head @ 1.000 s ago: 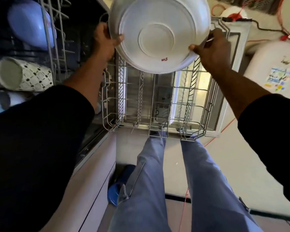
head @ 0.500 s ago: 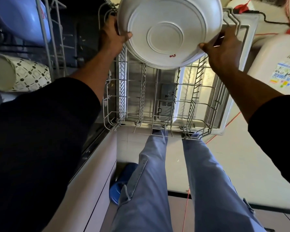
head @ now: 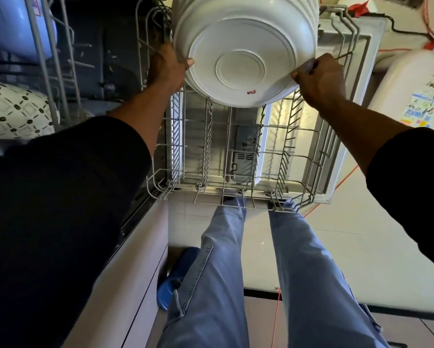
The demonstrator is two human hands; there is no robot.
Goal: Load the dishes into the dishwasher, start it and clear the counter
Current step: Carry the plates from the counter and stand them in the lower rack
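A large white bowl (head: pixel 243 49), its underside with a red mark turned toward me, hangs over the far part of the pulled-out lower rack (head: pixel 236 172) of the open dishwasher. My left hand (head: pixel 169 69) grips its left rim and my right hand (head: pixel 321 79) grips its right rim. The rack's wire tines below the bowl hold no dishes. The upper rack (head: pixel 47 59) at left carries a patterned cup (head: pixel 15 111) lying on its side and a pale blue bowl (head: pixel 12 23).
The dishwasher door (head: pixel 341 146) lies open beneath the lower rack. A white appliance (head: pixel 416 89) with a sticker stands at right, with red cords around it. My legs and a blue slipper (head: pixel 178 275) are on the floor beside a cabinet front (head: pixel 135 272).
Both hands have carried the bowl farther out over the rack and slightly lower; more of its ribbed side now shows at the top.
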